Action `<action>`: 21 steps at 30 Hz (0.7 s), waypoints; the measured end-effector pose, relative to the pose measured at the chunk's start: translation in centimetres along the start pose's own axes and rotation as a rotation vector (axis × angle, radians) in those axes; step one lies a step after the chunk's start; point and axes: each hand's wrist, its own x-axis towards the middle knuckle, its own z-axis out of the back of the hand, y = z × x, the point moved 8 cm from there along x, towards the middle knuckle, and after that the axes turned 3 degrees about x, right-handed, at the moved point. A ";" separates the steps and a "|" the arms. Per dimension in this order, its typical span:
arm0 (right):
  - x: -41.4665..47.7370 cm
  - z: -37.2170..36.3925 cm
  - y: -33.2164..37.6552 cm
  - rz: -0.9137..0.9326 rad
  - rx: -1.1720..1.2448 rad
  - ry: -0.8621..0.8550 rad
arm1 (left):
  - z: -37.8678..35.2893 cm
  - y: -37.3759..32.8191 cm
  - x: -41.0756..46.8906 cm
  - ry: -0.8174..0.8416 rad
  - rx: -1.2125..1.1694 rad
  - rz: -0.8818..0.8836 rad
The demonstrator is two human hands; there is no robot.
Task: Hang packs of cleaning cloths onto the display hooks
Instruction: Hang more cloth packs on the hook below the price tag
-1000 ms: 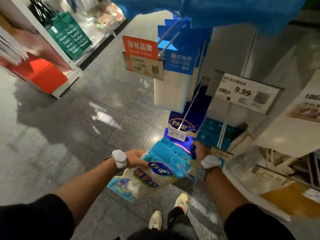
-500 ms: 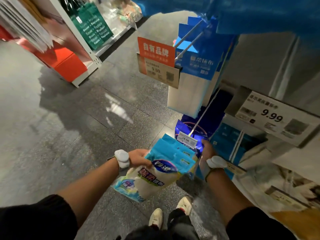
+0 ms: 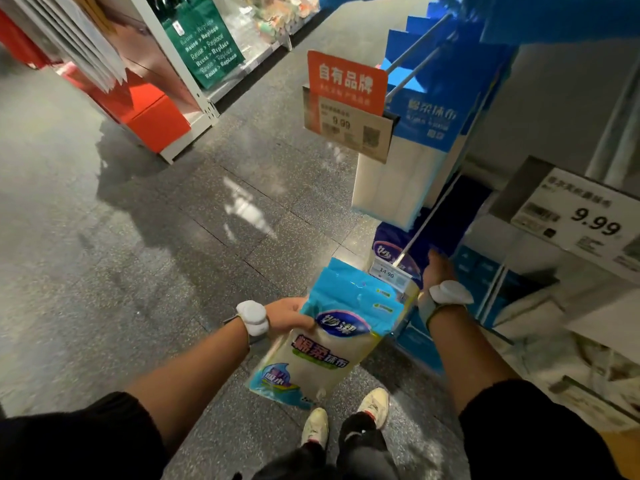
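My left hand (image 3: 289,315) grips a stack of cleaning cloth packs (image 3: 332,344), light blue on top and white below, tilted low over the floor. Their top edge sits just beneath the 14.90 price tag (image 3: 388,273) at the tip of a long display hook (image 3: 429,216). Dark blue packs (image 3: 389,242) hang on that hook behind the tag. My right hand (image 3: 438,268) reaches past the tag beside the hook, seen from the back, its fingers hidden.
Blue-and-white cloth packs (image 3: 415,143) hang on upper hooks behind an orange sign (image 3: 346,81). A 9.99 shelf label (image 3: 588,223) juts out at right. Across the grey aisle floor (image 3: 156,237) stands a shelf unit with red boxes (image 3: 156,123) and green bags (image 3: 207,46).
My right hand has risen from the packs' top corner to beside the hook's tag. The packs stay in my left hand, and my view has swung slightly left.
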 end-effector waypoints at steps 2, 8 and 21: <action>-2.5 0.3 1.0 0.001 0.086 -0.041 | -0.2 0.3 -0.1 0.011 -0.025 -0.022; -9.6 2.3 0.2 0.095 0.061 -0.081 | -2.1 -0.4 -1.4 0.072 -0.280 -0.063; -22.9 2.1 -2.3 -0.049 0.356 0.301 | -6.6 -1.5 -6.5 0.252 -0.306 -0.202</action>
